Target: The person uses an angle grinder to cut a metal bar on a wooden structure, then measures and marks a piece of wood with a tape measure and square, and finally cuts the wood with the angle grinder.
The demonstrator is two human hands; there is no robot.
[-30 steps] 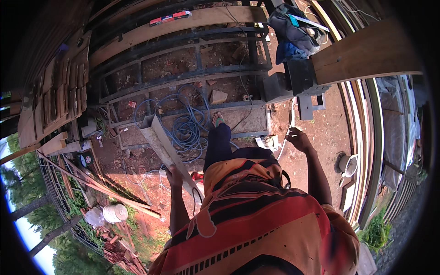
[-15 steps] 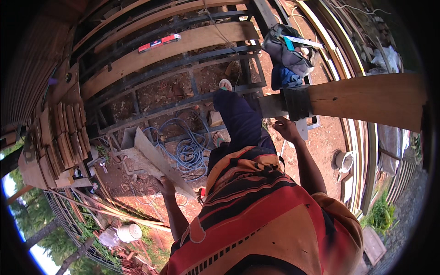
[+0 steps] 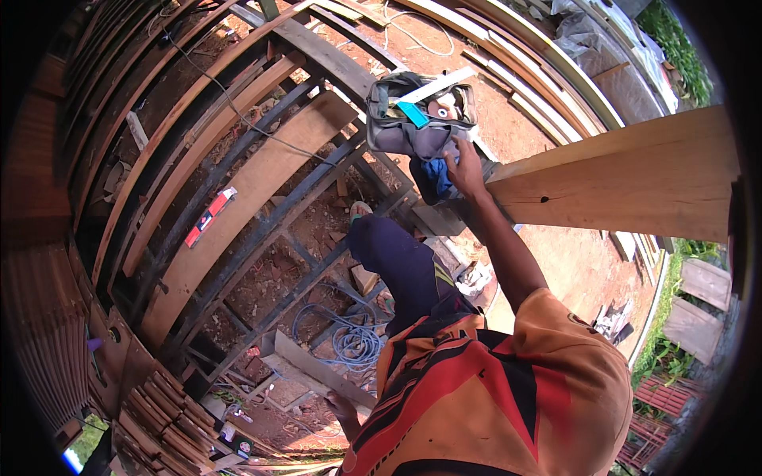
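My left hand is low in the view, closed around the near edge of a long grey channel-shaped piece, which slants across the ground beside me. My right hand is stretched forward to the near side of a grey tool bag, its thumb and forefinger apart at the bag's edge; the other fingers are partly hidden. Across the bag's open top lies a try square with a teal handle and a pale blade. Blue cloth hangs below the bag, near my right wrist.
A thick wooden post rises close by my right forearm. Dark metal frame bars and a wide board carrying a red spirit-level-like box lie ahead. Coiled blue hose is near my feet. Stacked wooden pieces stand left.
My right hand has moved forward from beside the post to the tool bag. My view has turned, so the bag sits nearer the middle. My left hand still holds the grey channel-shaped piece.
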